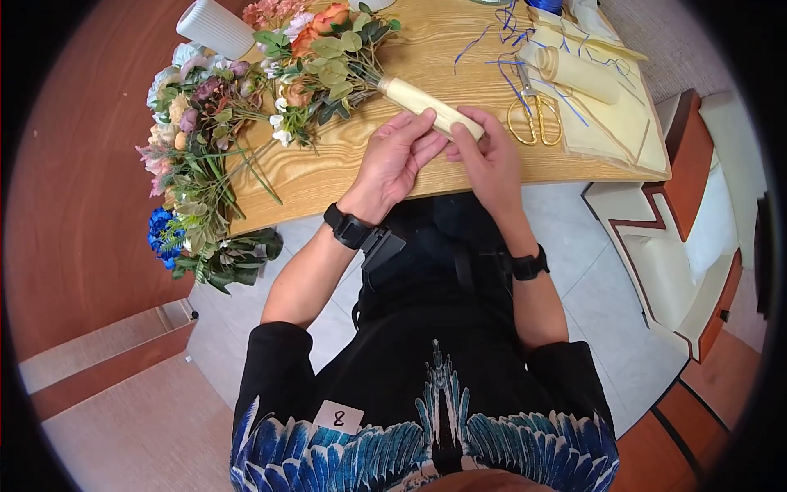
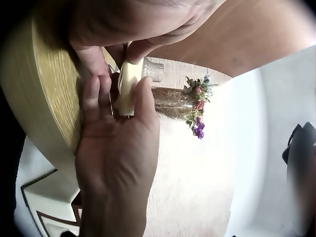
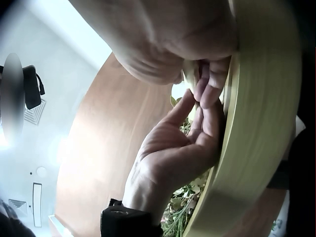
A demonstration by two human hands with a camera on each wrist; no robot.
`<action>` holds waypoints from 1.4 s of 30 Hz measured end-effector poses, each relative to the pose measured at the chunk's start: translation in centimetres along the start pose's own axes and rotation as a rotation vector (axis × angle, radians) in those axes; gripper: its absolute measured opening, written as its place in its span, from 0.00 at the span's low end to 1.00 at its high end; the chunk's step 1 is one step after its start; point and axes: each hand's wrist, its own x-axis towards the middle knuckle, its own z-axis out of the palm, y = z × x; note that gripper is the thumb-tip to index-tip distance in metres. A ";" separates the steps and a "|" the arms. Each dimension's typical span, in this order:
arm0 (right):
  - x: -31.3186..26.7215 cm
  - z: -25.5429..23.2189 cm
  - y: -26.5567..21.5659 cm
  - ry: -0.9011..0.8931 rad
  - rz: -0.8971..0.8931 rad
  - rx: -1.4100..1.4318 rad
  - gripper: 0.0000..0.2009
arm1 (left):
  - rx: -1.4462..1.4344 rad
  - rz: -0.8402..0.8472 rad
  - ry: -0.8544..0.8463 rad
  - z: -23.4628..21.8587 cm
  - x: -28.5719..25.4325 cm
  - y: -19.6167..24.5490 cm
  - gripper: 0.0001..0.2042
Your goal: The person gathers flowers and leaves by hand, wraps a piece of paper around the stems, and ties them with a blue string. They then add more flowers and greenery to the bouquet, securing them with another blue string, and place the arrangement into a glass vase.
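A pale yellow paper roll (image 1: 434, 109) lies slanted between both hands, close over the table's front edge. At its far end it meets the stems of an artificial bouquet with orange roses (image 1: 324, 41). My left hand (image 1: 392, 161) holds the roll from the left, thumb on top and fingers underneath. Around the near end, my right hand (image 1: 490, 156) pinches the paper between thumb and fingers. In the left wrist view the paper (image 2: 129, 86) shows a folded edge by the right thumb. The right wrist view shows the fingertips of both hands meeting at the paper (image 3: 190, 74), most of it hidden.
More artificial flowers (image 1: 176, 123) lie along the table's left side, near a white ribbed vase (image 1: 215, 29). Gold-handled scissors (image 1: 534, 119), a roll of cream paper (image 1: 578, 72), flat yellow sheets (image 1: 627, 135) and tangled blue ribbon (image 1: 512, 33) are at the right. A chair (image 1: 672, 246) stands beyond.
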 end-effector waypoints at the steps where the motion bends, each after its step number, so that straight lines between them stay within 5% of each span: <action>1: -0.1 -0.8 -0.1 -0.038 0.014 -0.046 0.14 | 0.008 -0.003 0.014 -0.2 0.0 0.0 0.07; 5: 0.1 -2.2 0.1 -0.025 -0.041 -0.203 0.13 | 0.025 0.013 0.041 0.1 0.0 -0.3 0.07; 10: 0.2 -1.7 -0.7 -0.047 0.122 -0.004 0.13 | 0.040 0.004 0.064 -0.1 0.0 -0.2 0.06; 29: 0.1 -3.6 -1.6 -0.210 0.259 0.020 0.15 | 0.032 -0.067 0.045 -0.2 -0.3 0.6 0.08; 32: 0.4 -4.4 -3.0 -0.228 0.323 -0.011 0.14 | 0.026 -0.081 0.044 -0.4 -0.3 0.7 0.08; 34: 0.4 -7.5 -4.5 -0.302 0.215 -0.302 0.13 | 0.006 -0.087 0.065 -0.2 -0.3 0.8 0.06; 37: 2.7 -12.4 -7.0 -0.184 0.283 -0.421 0.13 | 0.047 -0.093 0.047 -0.3 -0.5 0.9 0.07; 42: 6.7 -13.1 -10.1 0.070 0.017 -0.701 0.10 | 0.027 -0.164 0.008 -1.2 -0.4 1.3 0.07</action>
